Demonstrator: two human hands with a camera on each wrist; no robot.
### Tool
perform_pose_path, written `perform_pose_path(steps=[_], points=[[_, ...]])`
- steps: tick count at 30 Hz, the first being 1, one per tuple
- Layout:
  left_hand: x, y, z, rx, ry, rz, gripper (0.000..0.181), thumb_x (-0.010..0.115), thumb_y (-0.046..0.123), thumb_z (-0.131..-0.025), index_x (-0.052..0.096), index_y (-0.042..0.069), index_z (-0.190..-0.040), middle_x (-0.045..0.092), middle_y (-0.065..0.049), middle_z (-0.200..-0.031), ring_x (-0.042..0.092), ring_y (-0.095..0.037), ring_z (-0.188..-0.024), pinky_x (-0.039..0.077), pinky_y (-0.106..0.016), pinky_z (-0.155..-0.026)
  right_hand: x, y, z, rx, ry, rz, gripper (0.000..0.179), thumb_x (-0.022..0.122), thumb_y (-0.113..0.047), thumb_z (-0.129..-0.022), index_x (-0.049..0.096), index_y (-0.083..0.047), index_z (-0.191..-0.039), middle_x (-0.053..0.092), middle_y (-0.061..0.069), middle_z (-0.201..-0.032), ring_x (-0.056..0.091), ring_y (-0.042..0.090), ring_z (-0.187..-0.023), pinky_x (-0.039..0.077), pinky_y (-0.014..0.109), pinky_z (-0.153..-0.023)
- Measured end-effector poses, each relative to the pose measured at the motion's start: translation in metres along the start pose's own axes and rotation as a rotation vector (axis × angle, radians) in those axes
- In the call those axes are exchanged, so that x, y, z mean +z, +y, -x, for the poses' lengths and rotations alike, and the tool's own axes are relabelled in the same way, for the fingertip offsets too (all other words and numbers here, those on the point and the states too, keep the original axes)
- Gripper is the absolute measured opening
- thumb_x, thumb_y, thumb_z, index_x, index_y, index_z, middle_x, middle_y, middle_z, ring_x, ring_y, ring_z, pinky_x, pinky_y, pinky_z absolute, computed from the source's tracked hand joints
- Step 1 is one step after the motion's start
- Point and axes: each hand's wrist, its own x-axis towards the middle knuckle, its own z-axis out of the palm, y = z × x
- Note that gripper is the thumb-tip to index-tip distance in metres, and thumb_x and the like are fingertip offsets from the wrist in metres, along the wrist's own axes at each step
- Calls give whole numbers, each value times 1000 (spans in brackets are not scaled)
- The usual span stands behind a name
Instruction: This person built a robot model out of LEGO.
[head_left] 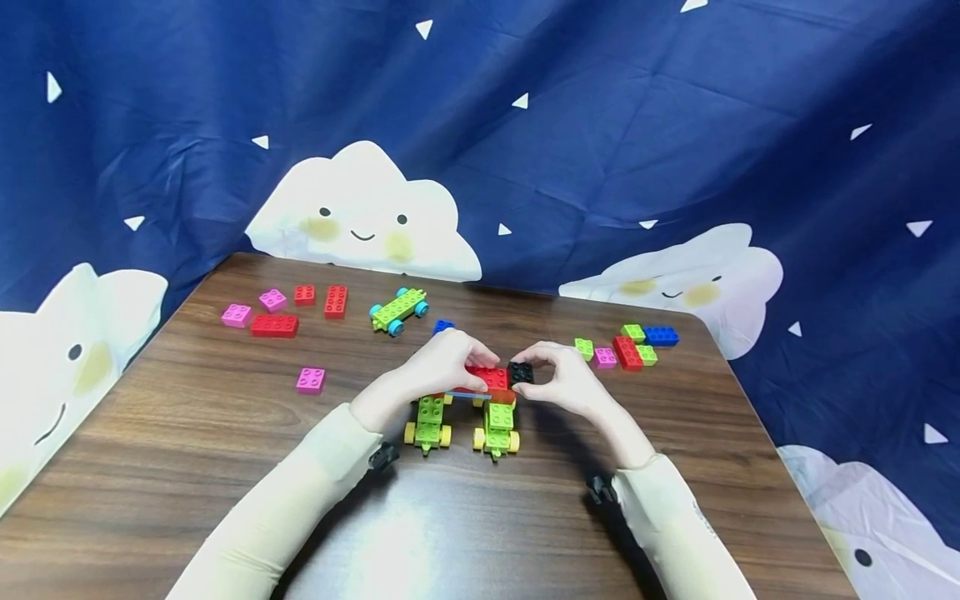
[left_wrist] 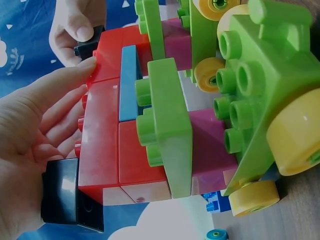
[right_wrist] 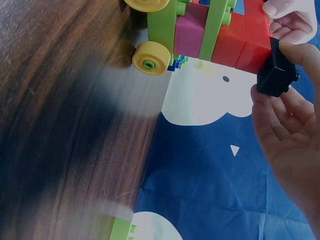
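A structure of stacked toy building bricks stands on two green wheeled bases (head_left: 431,423) with yellow wheels. Magenta, green, blue and red bricks rise above them. My left hand (head_left: 450,360) holds the top red bricks (left_wrist: 102,135), thumb on the near side and fingers behind. At the left end, a black brick (left_wrist: 60,190) sits by the left palm, overhanging the red layer. My right hand (head_left: 564,379) pinches another black brick (right_wrist: 276,70) between thumb and fingers, at the red layer's right end. Whether that brick is pressed onto the studs I cannot tell.
A green wheeled base (head_left: 400,310) with blue wheels stands behind, near a blue brick (head_left: 443,326). Loose red and magenta bricks (head_left: 274,325) lie at the back left. Green, magenta, red and blue bricks (head_left: 628,353) lie at the back right. A cloud-patterned curtain (head_left: 570,183) hangs behind the table.
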Motion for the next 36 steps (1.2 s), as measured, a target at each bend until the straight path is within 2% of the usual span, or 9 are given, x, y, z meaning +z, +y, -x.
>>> perform_pose_path(steps=[11, 20, 26, 29, 33, 36], points=[[-1, 0, 0, 27, 3, -29, 37, 82, 18, -79, 73, 5, -112, 75, -3, -105, 71, -14, -96, 56, -28, -84, 0, -3, 1, 5, 6, 1, 33, 80, -10, -74, 72, -6, -105, 73, 5, -98, 67, 20, -94, 55, 37, -85], [-1, 3, 2, 32, 4, -15, 37, 82, 18, -80, 73, 5, -113, 75, -4, -107, 71, -15, -97, 56, -29, -85, -8, -2, 5, 32, 16, -1, 39, 82, -15, -77, 70, -5, -112, 71, 7, -107, 65, 20, -100, 53, 41, -91], [0, 4, 5, 40, 9, -16, 37, 81, 16, -80, 72, 6, -115, 74, -4, -109, 70, -15, -99, 56, -29, -87, -23, 1, 8, 33, 122, 5, 32, 81, -13, -79, 71, -4, -108, 73, 12, -104, 67, 25, -96, 54, 40, -87], [0, 4, 7, 80, 26, -56, 34, 79, 17, -82, 73, 7, -115, 75, -3, -109, 70, -14, -99, 56, -28, -86, -35, 7, 8, 70, 180, 12, 28, 79, -14, -81, 72, -5, -107, 73, 13, -103, 68, 24, -94, 53, 30, -82], [-1, 5, 10, 146, 62, -90, 29, 74, 18, -87, 73, 8, -114, 74, -3, -109, 69, -13, -102, 55, -29, -87, -51, 23, 9, 127, 253, -10, 26, 77, -12, -83, 71, -1, -106, 72, 16, -101, 66, 10, -89, 50, 16, -74], [-2, 5, 12, 163, 84, -59, 28, 73, 17, -88, 73, 8, -115, 74, -3, -109, 69, -14, -106, 55, -29, -89, -63, 37, 8, 144, 313, -7, 26, 77, -10, -83, 71, 2, -105, 72, 20, -98, 62, -2, -84, 50, 15, -72]])
